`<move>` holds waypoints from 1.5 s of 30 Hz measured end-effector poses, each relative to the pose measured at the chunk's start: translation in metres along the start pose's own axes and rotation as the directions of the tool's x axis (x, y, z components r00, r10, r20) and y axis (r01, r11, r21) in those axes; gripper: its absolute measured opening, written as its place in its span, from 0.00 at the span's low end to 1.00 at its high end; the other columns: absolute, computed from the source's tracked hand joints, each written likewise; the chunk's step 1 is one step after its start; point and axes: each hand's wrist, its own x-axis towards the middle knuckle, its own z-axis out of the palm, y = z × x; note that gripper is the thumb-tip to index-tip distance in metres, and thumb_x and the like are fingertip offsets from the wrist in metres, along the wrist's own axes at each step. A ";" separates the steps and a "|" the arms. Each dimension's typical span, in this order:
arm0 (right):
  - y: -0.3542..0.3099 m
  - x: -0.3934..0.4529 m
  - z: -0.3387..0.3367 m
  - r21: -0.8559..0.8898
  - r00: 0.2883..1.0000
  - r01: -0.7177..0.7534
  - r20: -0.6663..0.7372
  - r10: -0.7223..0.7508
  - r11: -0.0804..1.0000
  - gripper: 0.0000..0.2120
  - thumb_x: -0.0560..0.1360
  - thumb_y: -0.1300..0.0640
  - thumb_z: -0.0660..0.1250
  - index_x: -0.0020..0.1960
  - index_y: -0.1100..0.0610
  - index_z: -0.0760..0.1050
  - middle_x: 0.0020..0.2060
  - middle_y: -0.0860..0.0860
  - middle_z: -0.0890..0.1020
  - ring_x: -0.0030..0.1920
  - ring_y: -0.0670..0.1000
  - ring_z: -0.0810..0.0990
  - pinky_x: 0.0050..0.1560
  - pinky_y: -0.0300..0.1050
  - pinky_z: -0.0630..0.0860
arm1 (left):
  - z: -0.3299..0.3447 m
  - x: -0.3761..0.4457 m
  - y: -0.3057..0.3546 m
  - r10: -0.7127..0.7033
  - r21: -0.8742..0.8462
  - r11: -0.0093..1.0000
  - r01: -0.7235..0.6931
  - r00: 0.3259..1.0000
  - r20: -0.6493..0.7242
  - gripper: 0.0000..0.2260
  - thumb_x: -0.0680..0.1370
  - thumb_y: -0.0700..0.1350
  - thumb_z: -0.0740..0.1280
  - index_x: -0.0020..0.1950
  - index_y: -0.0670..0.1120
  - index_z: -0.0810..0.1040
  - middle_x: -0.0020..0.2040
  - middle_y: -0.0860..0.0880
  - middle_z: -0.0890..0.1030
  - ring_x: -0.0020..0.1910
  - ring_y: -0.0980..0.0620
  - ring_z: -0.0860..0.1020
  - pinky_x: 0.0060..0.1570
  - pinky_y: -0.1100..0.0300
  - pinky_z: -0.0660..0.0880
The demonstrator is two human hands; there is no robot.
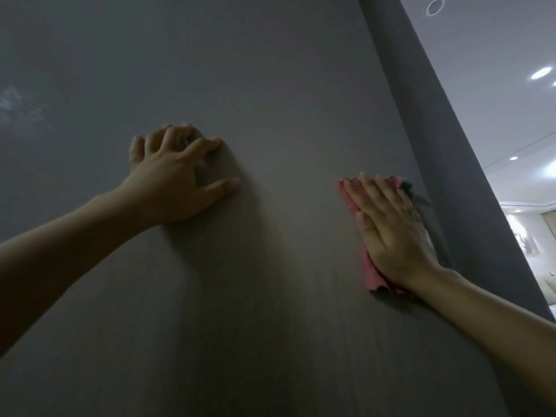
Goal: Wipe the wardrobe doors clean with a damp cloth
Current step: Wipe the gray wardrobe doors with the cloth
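A dark grey-brown wardrobe door [270, 85] fills most of the view. My right hand [391, 233] lies flat, fingers together, pressing a pink cloth [371, 270] against the door close to its right edge. The cloth shows above my fingertips and below my palm; its middle is hidden under the hand. My left hand [177, 179] rests on the door to the left, fingertips and thumb spread and touching the surface, holding nothing.
The door's right edge and side panel [436, 145] run diagonally down to the right. Beyond it is a white ceiling [496, 40] with recessed lights and a bright room [529, 236]. A pale smudge [18, 106] marks the door at far left.
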 end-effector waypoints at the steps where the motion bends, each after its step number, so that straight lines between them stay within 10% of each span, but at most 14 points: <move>1: 0.005 0.014 -0.002 -0.003 0.999 -0.046 0.007 0.046 0.999 0.25 0.78 0.44 0.39 0.74 0.42 0.44 0.75 0.40 0.47 0.75 0.43 0.45 0.72 0.37 0.34 | 0.000 0.000 0.000 -0.002 0.001 1.000 0.002 1.000 -0.002 0.40 0.64 0.75 0.49 0.74 0.61 0.59 0.76 0.47 0.56 0.75 0.42 0.50 0.73 0.40 0.44; 5: 0.001 0.050 0.001 -0.023 0.962 -0.272 -0.025 0.271 0.962 0.29 0.76 0.44 0.36 0.77 0.46 0.45 0.77 0.46 0.48 0.77 0.49 0.45 0.74 0.45 0.37 | 0.001 0.000 -0.003 -0.006 0.002 1.000 0.006 1.000 -0.013 0.40 0.64 0.75 0.49 0.74 0.62 0.59 0.75 0.48 0.57 0.75 0.43 0.50 0.73 0.41 0.45; 12: -0.040 0.011 0.013 -0.043 0.972 0.228 -0.042 -0.230 0.973 0.24 0.80 0.49 0.46 0.75 0.51 0.54 0.74 0.50 0.62 0.74 0.54 0.60 0.73 0.51 0.50 | -0.003 -0.002 -0.003 -0.002 0.027 1.000 0.001 0.999 0.034 0.41 0.64 0.75 0.47 0.75 0.62 0.55 0.77 0.48 0.53 0.76 0.44 0.48 0.73 0.42 0.44; 17: -0.059 0.061 0.017 -0.050 0.968 -0.243 -0.075 0.239 0.969 0.29 0.77 0.45 0.37 0.77 0.50 0.48 0.77 0.51 0.53 0.77 0.54 0.51 0.75 0.49 0.41 | -0.005 -0.003 0.002 -0.007 0.010 1.000 0.006 0.998 0.068 0.39 0.66 0.75 0.48 0.75 0.61 0.54 0.77 0.48 0.51 0.76 0.44 0.46 0.73 0.42 0.41; 23: -0.105 0.021 0.026 -0.018 0.963 0.269 0.000 -0.269 0.963 0.25 0.80 0.48 0.45 0.76 0.52 0.57 0.74 0.51 0.63 0.74 0.55 0.59 0.74 0.53 0.49 | -0.014 -0.001 -0.015 0.054 -0.009 0.999 -0.053 0.985 0.161 0.29 0.76 0.69 0.51 0.76 0.64 0.51 0.78 0.53 0.49 0.77 0.49 0.44 0.73 0.49 0.39; 29: -0.109 0.080 0.023 -0.037 0.961 -0.274 -0.061 0.271 0.961 0.29 0.78 0.45 0.34 0.78 0.50 0.45 0.77 0.50 0.49 0.77 0.53 0.47 0.75 0.50 0.39 | -0.048 -0.029 -0.074 0.066 -0.085 0.994 -0.068 0.997 -0.029 0.30 0.74 0.62 0.48 0.76 0.58 0.58 0.77 0.50 0.58 0.77 0.51 0.52 0.75 0.50 0.40; 35: -0.166 0.042 0.036 -0.015 0.943 0.333 -0.004 -0.333 0.943 0.25 0.79 0.49 0.46 0.76 0.50 0.58 0.74 0.51 0.63 0.74 0.55 0.61 0.73 0.52 0.48 | -0.035 -0.079 -0.095 -0.091 -0.056 0.994 0.089 0.995 -0.028 0.30 0.72 0.64 0.50 0.72 0.57 0.66 0.74 0.47 0.60 0.73 0.42 0.56 0.72 0.45 0.50; 41: -0.174 0.107 0.034 -0.013 0.991 -0.123 -0.056 0.122 0.992 0.30 0.76 0.45 0.34 0.78 0.49 0.46 0.77 0.50 0.50 0.77 0.53 0.47 0.75 0.50 0.38 | -0.026 -0.083 -0.105 -0.092 -0.073 0.993 0.092 0.996 -0.004 0.33 0.71 0.68 0.48 0.74 0.58 0.61 0.75 0.51 0.59 0.74 0.46 0.53 0.71 0.46 0.51; 45: -0.222 0.055 0.045 0.035 0.948 0.317 -0.040 -0.316 0.948 0.27 0.78 0.46 0.42 0.76 0.50 0.56 0.75 0.51 0.61 0.75 0.56 0.57 0.74 0.52 0.46 | -0.027 -0.084 -0.106 -0.082 -0.060 0.995 0.082 0.997 -0.003 0.30 0.73 0.63 0.48 0.75 0.59 0.60 0.75 0.52 0.59 0.74 0.48 0.53 0.71 0.48 0.51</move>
